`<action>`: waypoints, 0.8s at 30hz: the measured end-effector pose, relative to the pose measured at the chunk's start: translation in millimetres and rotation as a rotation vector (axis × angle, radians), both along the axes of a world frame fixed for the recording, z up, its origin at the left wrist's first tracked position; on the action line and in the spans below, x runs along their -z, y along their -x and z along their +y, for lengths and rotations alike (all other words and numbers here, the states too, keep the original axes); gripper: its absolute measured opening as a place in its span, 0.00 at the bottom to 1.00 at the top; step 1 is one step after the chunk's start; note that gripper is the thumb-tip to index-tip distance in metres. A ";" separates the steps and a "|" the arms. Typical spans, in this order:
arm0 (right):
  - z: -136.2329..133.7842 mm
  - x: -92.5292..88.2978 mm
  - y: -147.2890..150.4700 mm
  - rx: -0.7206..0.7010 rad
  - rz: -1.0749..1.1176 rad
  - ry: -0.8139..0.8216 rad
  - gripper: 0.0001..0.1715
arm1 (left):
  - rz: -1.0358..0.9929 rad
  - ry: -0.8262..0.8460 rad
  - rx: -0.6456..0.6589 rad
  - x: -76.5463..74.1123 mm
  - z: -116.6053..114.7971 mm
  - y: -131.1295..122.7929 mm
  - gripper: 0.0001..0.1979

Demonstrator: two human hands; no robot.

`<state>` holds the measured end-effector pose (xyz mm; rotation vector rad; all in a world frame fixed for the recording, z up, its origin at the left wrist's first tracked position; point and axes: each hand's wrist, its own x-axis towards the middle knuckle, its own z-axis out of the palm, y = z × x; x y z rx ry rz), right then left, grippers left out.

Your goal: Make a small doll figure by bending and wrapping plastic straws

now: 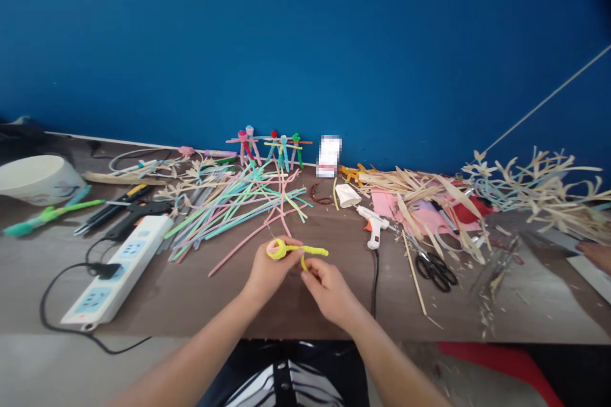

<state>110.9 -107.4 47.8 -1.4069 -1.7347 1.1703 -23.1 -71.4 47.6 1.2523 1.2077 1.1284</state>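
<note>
Currently | hands [270,272] [329,289] pinch yellow pipe cleaner [308,248] | near table edge [305,334] | white glue gun [376,230] apart, rightward

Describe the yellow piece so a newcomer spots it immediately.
On the brown table below the blue wall, find the left hand and right hand. The yellow fuzzy piece held there is coiled at one end, unlike the loose pastel stems heaped beyond.

The edges crop a white bowl [45,187] left of the left hand [270,272] and a co-worker's hand [596,257] right of the right hand [329,289]; beyond both, a white panel [329,154] is pixelated.
</note>
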 end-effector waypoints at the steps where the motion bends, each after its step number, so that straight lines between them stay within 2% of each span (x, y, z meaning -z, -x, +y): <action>1: -1.9 -5.5 -0.8 -0.025 -0.111 -0.053 0.09 | 0.018 -0.006 0.012 1.0 -0.1 0.0 0.07; 5: -4.9 -27.5 -7.0 -0.098 -0.494 -0.154 0.09 | 0.087 -0.044 0.073 -2.1 -0.6 3.7 0.06; 9: -3.9 -39.7 -11.6 -0.126 -0.638 -0.189 0.11 | 0.084 -0.039 0.127 -13.1 -1.0 10.4 0.08; 12: -4.7 -44.8 -10.6 -0.168 -0.645 -0.233 0.12 | 0.097 -0.023 0.128 -17.6 -2.0 11.0 0.08; 17: -5.3 -57.1 -8.9 -0.181 -0.661 -0.257 0.11 | 0.124 -0.074 0.106 -13.1 -2.5 8.0 0.06; 21: 4.6 -65.9 -17.0 -0.132 -0.571 -0.256 0.11 | 0.123 -0.058 0.244 -11.4 -2.1 11.2 0.06; 24: 19.2 -62.0 -24.8 -0.122 -0.303 -0.197 0.07 | 0.066 0.036 0.374 -13.4 -3.6 13.2 0.06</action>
